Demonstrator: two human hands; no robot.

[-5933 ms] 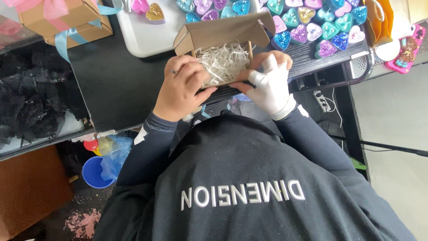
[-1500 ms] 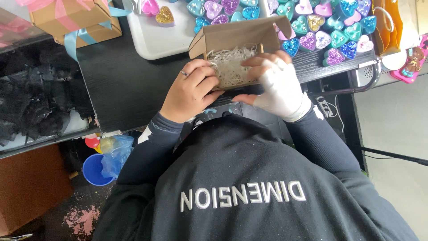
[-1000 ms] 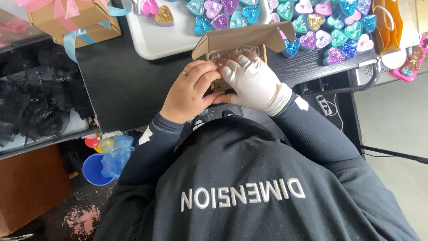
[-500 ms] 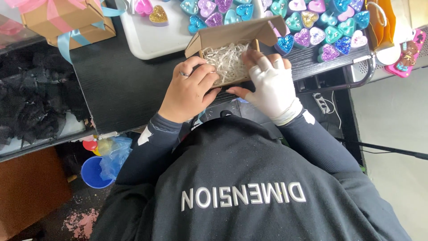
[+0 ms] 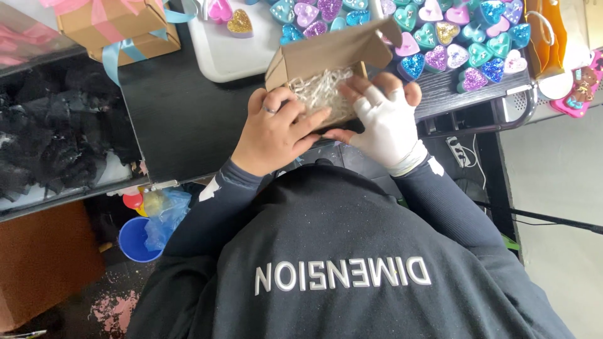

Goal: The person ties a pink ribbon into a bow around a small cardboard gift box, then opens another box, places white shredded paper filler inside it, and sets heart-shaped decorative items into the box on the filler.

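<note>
Cradling a brown cardboard box (image 5: 326, 56) of crinkly paper shreds (image 5: 317, 91), 2 hands, left (image 5: 276, 129), right (image 5: 386, 119), seemingly gripping its sides

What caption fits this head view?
Two hands, left hand and gloved right hand, on a cardboard box of paper shreds.

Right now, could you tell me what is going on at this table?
A person in a dark top is bent over a small open cardboard box filled with pale shredded paper. The bare left hand grips its near side, with fingers over the filling, while the right hand, in a white glove, rests on the other side. Glittery heart-shaped pieces lie behind the box, and ribboned gift boxes sit at the far left.
</note>
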